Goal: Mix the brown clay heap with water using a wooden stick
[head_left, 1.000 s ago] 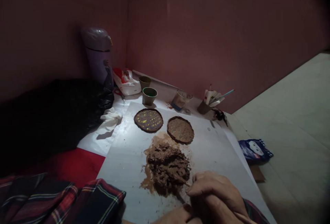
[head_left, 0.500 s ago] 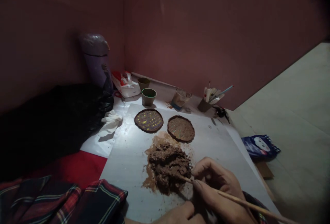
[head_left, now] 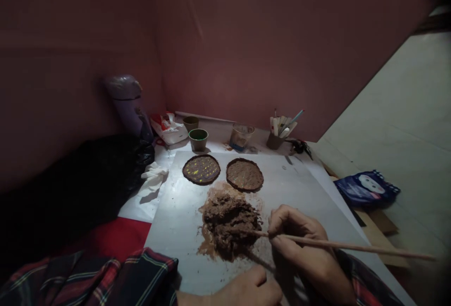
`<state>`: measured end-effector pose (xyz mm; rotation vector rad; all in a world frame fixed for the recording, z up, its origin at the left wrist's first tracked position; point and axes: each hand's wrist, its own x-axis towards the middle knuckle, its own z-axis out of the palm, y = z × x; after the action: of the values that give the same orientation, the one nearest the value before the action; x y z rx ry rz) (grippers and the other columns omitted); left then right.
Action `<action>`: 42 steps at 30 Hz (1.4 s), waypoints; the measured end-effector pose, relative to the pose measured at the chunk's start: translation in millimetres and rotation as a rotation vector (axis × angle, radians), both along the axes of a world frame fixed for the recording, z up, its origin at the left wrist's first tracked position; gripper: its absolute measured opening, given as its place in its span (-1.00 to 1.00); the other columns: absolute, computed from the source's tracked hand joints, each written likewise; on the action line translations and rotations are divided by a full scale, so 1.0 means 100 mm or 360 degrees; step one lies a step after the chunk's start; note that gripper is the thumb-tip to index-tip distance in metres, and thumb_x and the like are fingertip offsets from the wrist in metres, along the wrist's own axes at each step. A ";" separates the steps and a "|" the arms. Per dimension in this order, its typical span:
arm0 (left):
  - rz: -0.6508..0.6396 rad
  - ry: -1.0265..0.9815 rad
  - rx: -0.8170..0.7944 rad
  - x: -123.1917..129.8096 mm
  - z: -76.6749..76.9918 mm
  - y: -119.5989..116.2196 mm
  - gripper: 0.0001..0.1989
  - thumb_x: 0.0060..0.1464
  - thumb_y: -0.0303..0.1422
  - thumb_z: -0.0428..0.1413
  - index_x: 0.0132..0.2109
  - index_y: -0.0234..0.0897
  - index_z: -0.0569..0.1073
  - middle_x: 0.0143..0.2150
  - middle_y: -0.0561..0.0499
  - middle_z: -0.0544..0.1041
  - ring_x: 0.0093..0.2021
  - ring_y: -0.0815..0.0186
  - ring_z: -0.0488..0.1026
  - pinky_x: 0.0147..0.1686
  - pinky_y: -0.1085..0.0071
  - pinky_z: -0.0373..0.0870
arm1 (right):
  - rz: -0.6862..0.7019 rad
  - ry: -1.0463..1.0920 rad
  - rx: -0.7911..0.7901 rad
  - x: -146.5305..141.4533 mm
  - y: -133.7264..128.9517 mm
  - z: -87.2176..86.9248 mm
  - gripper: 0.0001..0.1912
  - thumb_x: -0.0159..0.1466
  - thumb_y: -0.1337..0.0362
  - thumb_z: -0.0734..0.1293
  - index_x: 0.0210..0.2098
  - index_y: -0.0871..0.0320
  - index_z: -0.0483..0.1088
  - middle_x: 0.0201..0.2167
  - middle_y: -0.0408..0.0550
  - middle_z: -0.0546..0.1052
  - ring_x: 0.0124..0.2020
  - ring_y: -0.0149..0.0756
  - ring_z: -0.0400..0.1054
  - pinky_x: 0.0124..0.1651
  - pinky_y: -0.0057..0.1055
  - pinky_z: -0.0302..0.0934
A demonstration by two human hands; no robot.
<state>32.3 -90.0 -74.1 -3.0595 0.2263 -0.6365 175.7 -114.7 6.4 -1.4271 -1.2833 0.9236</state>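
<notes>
My right hand (head_left: pixel 299 245) pinches a thin wooden stick (head_left: pixel 366 248) near one end. The stick's tip touches the right side of a wet, lumpy mound of brown clay-like paste (head_left: pixel 229 226), smeared onto a pale board (head_left: pixel 310 193); its long end points right. At the bottom edge, my left hand (head_left: pixel 246 288) rests curled on the board, its fingers folded and nothing visible in them. Behind the mound lie two flat round brown discs with raised rims: the left disc (head_left: pixel 201 169) bears yellow dashes, the right disc (head_left: pixel 244 174) is plain brown with faint greenish flecks.
Along the back stand a cup with green inside (head_left: pixel 198 141), a darker cup (head_left: pixel 190 123), a clear smeared tub (head_left: pixel 241 137) and a pot of pens (head_left: pixel 276 139). A crumpled white glove-like piece (head_left: pixel 154 177) and a black plastic bag (head_left: pixel 88 179) lie left; a blue packet (head_left: pixel 368 188) lies right.
The stick has swung to a flatter angle, its far end higher and further right. My right hand has shifted slightly right. The left hand shows more fully, and the whole view has shifted a little.
</notes>
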 end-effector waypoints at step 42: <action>-0.0244 0.0301 0.0025 -0.25 0.80 0.07 -0.84 0.13 -0.36 0.10 -0.40 -0.28 0.31 -0.41 0.07 0.42 -0.38 0.35 0.25 -0.28 0.34 0.18 | 0.0129 0.0355 0.0311 -0.11 0.05 -0.07 -0.85 0.11 0.30 0.27 -0.40 0.23 0.46 -0.71 -0.24 0.26 -0.66 -0.48 0.04 -0.59 -0.50 -0.08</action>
<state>7.6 -82.9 6.2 -3.1084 0.4692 -0.3458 164.9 -109.9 -0.2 -1.0961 -1.2335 0.9546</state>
